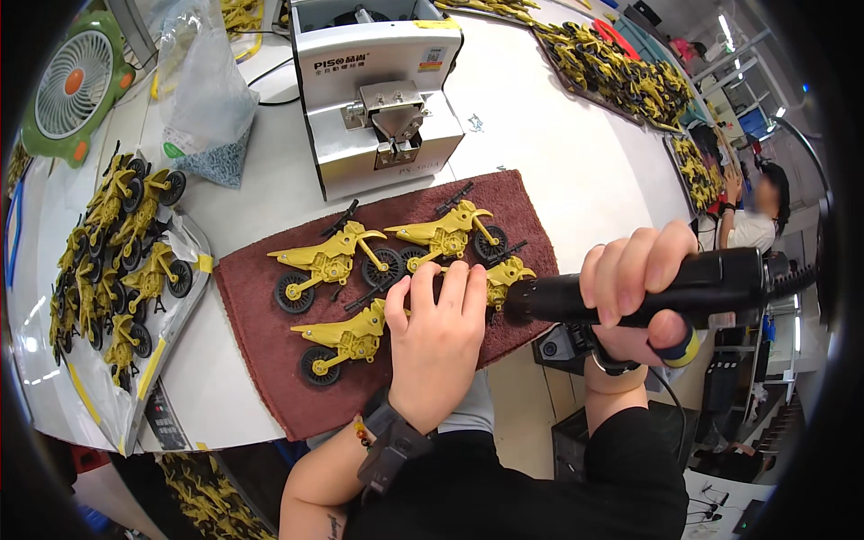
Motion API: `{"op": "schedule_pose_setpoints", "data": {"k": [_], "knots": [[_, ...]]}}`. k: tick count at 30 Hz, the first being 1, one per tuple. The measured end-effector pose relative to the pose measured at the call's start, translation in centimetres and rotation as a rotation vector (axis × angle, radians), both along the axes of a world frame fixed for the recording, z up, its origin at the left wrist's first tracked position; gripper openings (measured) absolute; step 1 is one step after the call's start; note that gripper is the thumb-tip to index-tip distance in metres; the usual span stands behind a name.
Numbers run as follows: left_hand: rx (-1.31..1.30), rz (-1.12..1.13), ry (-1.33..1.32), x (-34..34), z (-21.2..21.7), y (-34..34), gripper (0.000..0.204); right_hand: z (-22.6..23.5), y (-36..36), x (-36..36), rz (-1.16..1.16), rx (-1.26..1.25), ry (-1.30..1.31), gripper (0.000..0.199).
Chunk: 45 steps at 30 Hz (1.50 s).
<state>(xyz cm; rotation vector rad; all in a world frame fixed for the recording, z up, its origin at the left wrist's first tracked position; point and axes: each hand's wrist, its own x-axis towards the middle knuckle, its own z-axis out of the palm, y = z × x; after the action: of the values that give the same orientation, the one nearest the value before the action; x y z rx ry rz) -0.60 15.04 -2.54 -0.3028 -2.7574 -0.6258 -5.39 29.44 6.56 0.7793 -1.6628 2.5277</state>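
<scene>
My right hand (637,274) is wrapped round a black electric screwdriver (715,286), which lies sideways with its tip end at a yellow toy motorcycle (506,277). The bit itself is hidden. My left hand (438,335) reaches over the mat, its bent fingers holding that motorcycle; part of the toy is hidden beneath them. More yellow toy motorcycles with black wheels and handlebars lie on their sides around this hand: one at the upper left (326,258), one at the upper middle (445,232) and one at the lower left (346,340). All rest on a dark red cloth mat (261,297).
A silver screw-feeding machine (360,166) stands behind the mat. To the left are a tray (171,355) heaped with toy motorcycles, a plastic bag of screws (211,135) and a green fan (76,85). More filled trays (621,76) line the far right, near another person (760,211).
</scene>
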Motion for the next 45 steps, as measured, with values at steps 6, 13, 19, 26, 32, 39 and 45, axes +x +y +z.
{"op": "schedule_pose_setpoints", "data": {"k": [6, 13, 19, 26, 32, 39, 45], "knots": [[0.015, -0.016, -0.032, -0.5, 0.3, -0.2, 0.033, -0.2, 0.1, 0.0, 0.049, 0.043, 0.042, 0.036], [0.049, -0.044, -0.076, -0.7, 0.6, -0.4, 0.033, -0.3, 0.6, -0.8, 0.219, 0.099, 0.165, 0.033], [0.168, -0.087, -0.153, -0.5, 0.7, -1.2, 0.034, 0.5, 1.2, -2.0, 0.395, 0.061, 0.201, 0.033], [0.177, -0.093, -0.102, -0.4, 0.6, -1.2, 0.035, 5.9, -1.6, -4.7, 0.251, -0.230, 0.181, 0.026], [0.192, -0.052, -0.065, -0.3, -0.1, -1.0, 0.037, 6.0, -9.7, -8.8, -0.113, -0.180, 0.260, 0.018], [0.193, -0.058, -0.024, -0.2, -0.1, -1.0, 0.038, 3.0, -10.0, -13.2, 0.131, -0.161, 0.272, 0.027], [0.181, -0.056, -0.027, -0.2, -0.3, -0.9, 0.037, 3.6, -10.1, -11.6, 0.130, -0.127, 0.284, 0.023]]}}
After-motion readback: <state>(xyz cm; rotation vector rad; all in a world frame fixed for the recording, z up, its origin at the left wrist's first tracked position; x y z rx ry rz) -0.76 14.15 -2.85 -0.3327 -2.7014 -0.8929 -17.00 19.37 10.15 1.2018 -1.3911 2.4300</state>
